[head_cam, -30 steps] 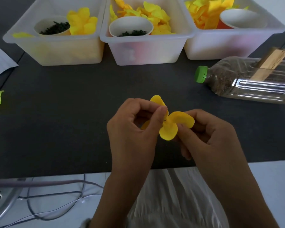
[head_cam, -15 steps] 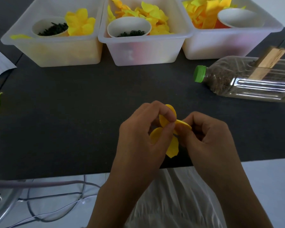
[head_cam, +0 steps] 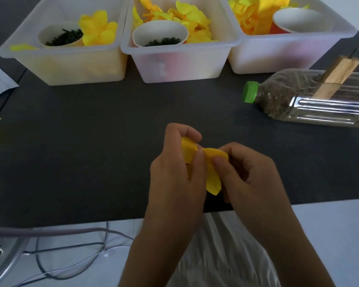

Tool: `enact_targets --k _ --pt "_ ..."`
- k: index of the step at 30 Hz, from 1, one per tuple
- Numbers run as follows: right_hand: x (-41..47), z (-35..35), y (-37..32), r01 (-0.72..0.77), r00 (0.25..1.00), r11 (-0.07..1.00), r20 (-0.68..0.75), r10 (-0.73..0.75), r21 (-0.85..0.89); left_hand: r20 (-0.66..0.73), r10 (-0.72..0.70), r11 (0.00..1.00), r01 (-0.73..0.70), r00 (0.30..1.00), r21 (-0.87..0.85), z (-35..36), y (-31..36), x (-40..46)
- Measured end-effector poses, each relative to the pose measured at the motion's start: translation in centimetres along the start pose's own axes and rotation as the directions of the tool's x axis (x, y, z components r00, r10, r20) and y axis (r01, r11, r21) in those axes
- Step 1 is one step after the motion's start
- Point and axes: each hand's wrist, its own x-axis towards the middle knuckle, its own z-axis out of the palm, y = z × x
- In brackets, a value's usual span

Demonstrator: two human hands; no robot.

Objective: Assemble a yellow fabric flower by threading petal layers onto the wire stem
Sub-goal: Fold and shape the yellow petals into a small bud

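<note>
While the soft, floppy yellow fabric petal layer [head_cam: 212, 179] is pinched by the left hand [head_cam: 174, 175] from nine o'clock and the right hand [head_cam: 251, 175] from three, it is best gripped near its centre.

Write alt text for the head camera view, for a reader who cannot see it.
Two bare hands, left hand and right hand, pinch a yellow fabric petal piece together above a dark table. Behind stand three translucent bins of yellow petals and a plastic bottle lying on its side.

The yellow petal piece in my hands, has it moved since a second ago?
Yes. The yellow petal piece has come toward the near edge of the black mat, away from the middle bin, and its petals are now folded between both hands.
</note>
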Motion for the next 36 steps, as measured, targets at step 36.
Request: enact_targets --k 36 --pt "-1.6 2.8 -0.4 0.226 0.936 0.973 -0.264 -0.232 -0.053 -0.089 -0.083 0.945 0.05 0.993 -0.323 -0.4 0.1 -0.5"
